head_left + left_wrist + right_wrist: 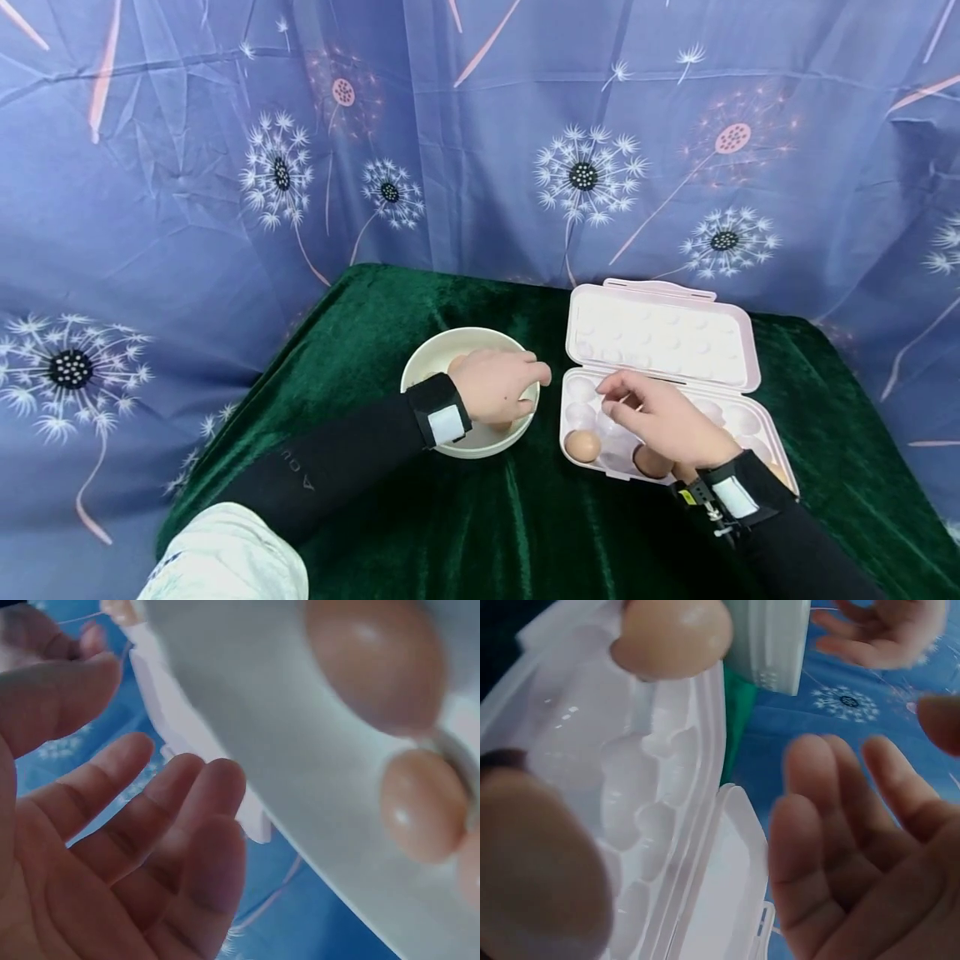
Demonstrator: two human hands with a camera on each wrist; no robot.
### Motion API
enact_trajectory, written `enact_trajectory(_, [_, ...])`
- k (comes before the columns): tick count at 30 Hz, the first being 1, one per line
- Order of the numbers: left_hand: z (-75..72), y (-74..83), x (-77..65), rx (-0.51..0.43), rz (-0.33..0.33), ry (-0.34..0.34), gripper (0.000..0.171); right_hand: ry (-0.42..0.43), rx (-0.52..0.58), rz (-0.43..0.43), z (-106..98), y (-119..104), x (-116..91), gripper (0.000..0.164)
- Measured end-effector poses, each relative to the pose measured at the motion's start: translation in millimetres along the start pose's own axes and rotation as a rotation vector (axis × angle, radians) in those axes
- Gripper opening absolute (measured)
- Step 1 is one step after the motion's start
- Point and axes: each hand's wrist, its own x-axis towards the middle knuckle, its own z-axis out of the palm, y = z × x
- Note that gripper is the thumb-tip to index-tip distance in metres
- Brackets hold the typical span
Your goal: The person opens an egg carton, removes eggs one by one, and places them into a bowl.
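My left hand (495, 385) hovers over a cream-white bowl (474, 451) and grasps nothing. In the left wrist view its fingers are loosely bent, with brown eggs (379, 664) lying inside the bowl beside them. Above a pale pink egg box (581, 388) hangs my right hand (671, 421), palm down with nothing in its loose fingers. One egg (582, 446) sits in the box's front left cup. Another egg (651, 461) is nearby, partly covered by the right hand. More eggs are partly hidden around the right wrist.
The box's lid (663, 337) leans open toward the back. Dark green velvet cloth (390, 325) covers the table under both containers. A blue curtain (480, 167) with dandelion prints hangs close behind the table's back edge.
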Motion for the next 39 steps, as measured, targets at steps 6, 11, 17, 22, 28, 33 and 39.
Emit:
enact_trajectory(6, [-0.2, 13.9, -1.9, -0.040, 0.051, 0.055, 0.037, -0.136, -0.080, -0.039, 11, 0, 1, 0.019])
enact_trajectory(11, [4.6, 20.8, -2.3, -0.037, 0.080, 0.088, 0.034, -0.145, -0.178, -0.100, 23, 0, 4, 0.022])
enact_trajectory(17, [7.0, 21.0, -3.5, -0.063, 0.091, 0.095, 0.035, -0.181, -0.230, -0.132, 35, 0, 6, 0.017])
enact_trajectory(22, [7.0, 21.1, -3.8, -0.057, 0.080, 0.093, 0.034, -0.197, -0.237, -0.103, 40, 4, 6, 0.017])
enact_trajectory(28, [5.6, 21.9, -3.2, -0.077, 0.071, 0.072, 0.034, -0.188, -0.206, -0.093, 42, 7, 5, 0.017])
enact_trajectory(33, [4.6, 22.4, -3.5, -0.094, 0.083, 0.075, 0.035, -0.183, -0.129, -0.051, 39, 6, 3, 0.018])
enact_trajectory(39, [4.2, 23.6, -3.8, -0.118, 0.104, 0.082, 0.034, -0.108, -0.040, -0.081, 34, 5, 4, 0.020])
